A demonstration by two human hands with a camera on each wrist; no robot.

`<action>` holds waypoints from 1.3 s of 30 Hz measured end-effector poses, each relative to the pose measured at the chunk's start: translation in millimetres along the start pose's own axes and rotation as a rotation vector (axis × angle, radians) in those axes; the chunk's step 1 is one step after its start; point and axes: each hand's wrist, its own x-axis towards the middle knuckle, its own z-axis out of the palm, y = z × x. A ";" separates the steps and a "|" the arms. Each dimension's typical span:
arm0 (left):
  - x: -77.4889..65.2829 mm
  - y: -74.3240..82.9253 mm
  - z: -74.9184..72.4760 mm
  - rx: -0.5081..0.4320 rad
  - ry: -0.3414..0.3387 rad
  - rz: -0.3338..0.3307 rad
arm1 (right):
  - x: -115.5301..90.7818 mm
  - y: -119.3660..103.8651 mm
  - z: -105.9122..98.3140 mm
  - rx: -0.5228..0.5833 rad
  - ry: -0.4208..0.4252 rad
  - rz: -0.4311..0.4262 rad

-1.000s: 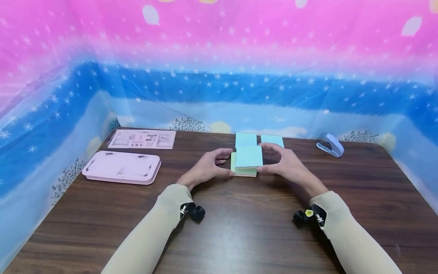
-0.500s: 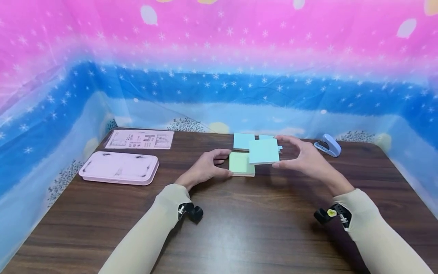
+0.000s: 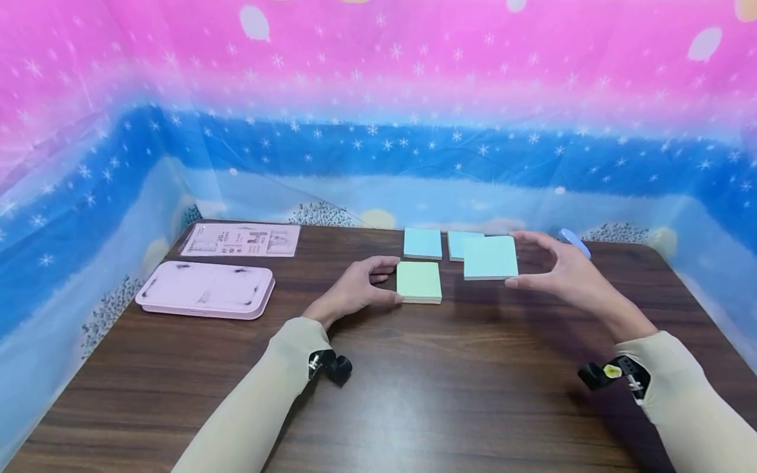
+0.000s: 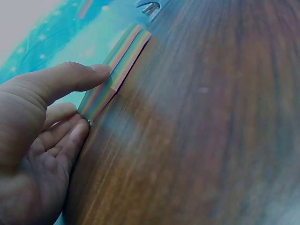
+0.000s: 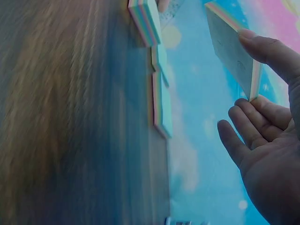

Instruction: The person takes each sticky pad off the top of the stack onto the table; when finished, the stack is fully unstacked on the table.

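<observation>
In the head view my left hand [image 3: 357,286] pinches the left side of a yellow-green sticky note pad [image 3: 418,281] lying on the table. The left wrist view shows striped, coloured edges on this pad [image 4: 126,61], with the thumb on one side and fingers on the other. My right hand [image 3: 570,276] grips a pale mint sticky note pad [image 3: 490,257] by its right edge, raised off the table. Its plain underside [image 5: 230,49] shows in the right wrist view. Behind are two light blue sticky note pads [image 3: 422,243], the right one [image 3: 458,246] partly covered by the raised pad.
A pink flat case [image 3: 206,290] lies at the left of the wooden table [image 3: 378,394], with a printed card [image 3: 241,240] behind it. A light blue stapler [image 3: 575,242] stands at the back right, mostly hidden by my right hand. Patterned cloth [image 3: 378,151] hangs around the table.
My right hand has lifted the mint pad off the yellow-green one and carried it to the right, now partly covering the stapler. My left hand keeps its place.
</observation>
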 end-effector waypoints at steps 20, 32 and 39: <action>-3.2 0.7 -0.6 -0.003 -0.005 -0.002 | -12.1 51.7 2.7 0.065 -0.034 0.093; -2.3 1.9 -0.1 -0.007 -0.004 -0.004 | -4.6 54.0 18.4 0.061 -0.085 0.057; -1.2 1.8 -0.2 0.002 0.000 -0.005 | 0.6 52.4 23.6 0.054 -0.110 0.025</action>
